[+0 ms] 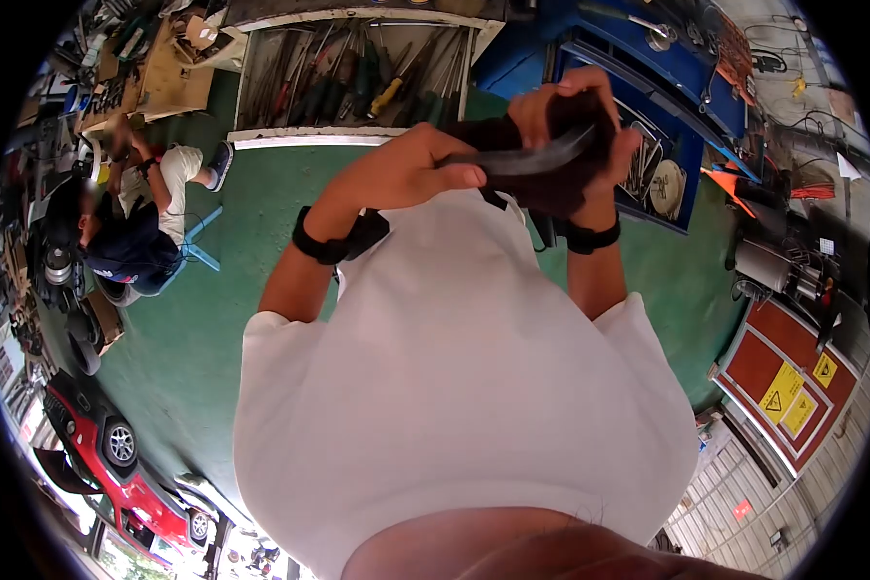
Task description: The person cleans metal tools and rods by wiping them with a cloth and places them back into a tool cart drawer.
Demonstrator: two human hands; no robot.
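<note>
Both forearms point(300, 285) reach forward, angled inward. The left hand point(396, 169) is closed in a grip, its thumb point(459, 176) stretched toward the right hand point(617, 166), whose bent fingers point(590, 79) curl inward, the hand raised higher.

Green floor point(193, 338) throughout. Far centre: pale-rimmed drawer point(338, 138) full of long handled tools, one yellow handle point(387, 97) among them. Far right: blue drawer point(662, 220), metal tools inside plus a round pale disc point(666, 187). Left: person point(130, 246) in dark top and pale trousers, seated on light-blue stool point(203, 257). Near left: red car point(140, 483). Right: red-brown panel point(749, 362), yellow warning labels point(781, 389); orange-red cable point(814, 191) farther off.
</note>
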